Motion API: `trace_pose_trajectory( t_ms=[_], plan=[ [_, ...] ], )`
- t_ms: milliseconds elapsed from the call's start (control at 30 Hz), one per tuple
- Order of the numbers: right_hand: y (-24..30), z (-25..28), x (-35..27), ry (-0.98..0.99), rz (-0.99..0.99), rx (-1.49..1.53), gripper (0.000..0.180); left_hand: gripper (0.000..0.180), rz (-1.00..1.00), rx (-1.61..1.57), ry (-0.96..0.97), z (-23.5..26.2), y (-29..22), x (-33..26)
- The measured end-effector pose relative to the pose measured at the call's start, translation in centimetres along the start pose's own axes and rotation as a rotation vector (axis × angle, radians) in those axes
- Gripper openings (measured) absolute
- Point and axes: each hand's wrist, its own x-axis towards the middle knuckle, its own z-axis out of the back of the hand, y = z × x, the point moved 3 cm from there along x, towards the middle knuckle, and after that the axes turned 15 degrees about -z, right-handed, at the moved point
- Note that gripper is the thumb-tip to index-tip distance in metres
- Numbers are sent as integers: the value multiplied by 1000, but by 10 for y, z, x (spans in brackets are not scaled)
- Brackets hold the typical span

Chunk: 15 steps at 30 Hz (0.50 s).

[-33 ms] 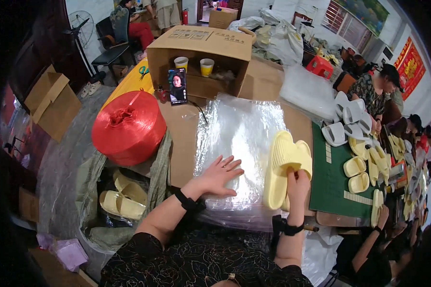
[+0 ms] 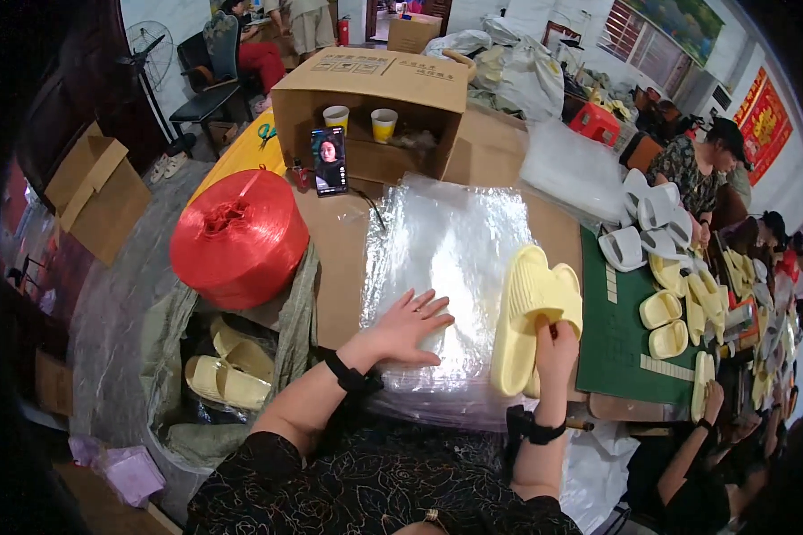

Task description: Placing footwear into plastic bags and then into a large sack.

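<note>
As the head view looks down over the cardboard-covered worktable (image 2: 330, 259), a pair of pale yellow foam slide sandals (image 2: 531, 312) is seen clamped in the right hand (image 2: 555, 349), the fingers closed on the lower end of the pair so that the soles stand nearly upright, nested one against the other. The left hand (image 2: 406, 328) is laid flat, fingers spread and holding nothing, on a stack of clear, shiny plastic bags (image 2: 446, 259) spread across the table. The sandals are held just beside the right edge of that stack, close to the left hand but not touching it.

As far as can be judged, the pair has been gathered and matched, while bagging is not yet done: no bag is seen opened or lifted. More yellow and white sandals (image 2: 665, 267) lie unpacked on a green cutting mat (image 2: 616, 348) to the right, where other people sit. Further yellow sandals (image 2: 227, 370) rest in a sack at the lower left, beside a large red spool of plastic twine (image 2: 239, 236). An open cardboard box (image 2: 375, 94) stands behind.
</note>
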Motion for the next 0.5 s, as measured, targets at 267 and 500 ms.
trace_pose_trajectory(
  t_ms=[267,500],
  plan=[
    [-16,21,-30,38,-8,230,33,93,47,47,100,-6,0,9],
    [-25,16,-34,72,0,352,25,113,27,66,157,-8,3,4]
  ],
)
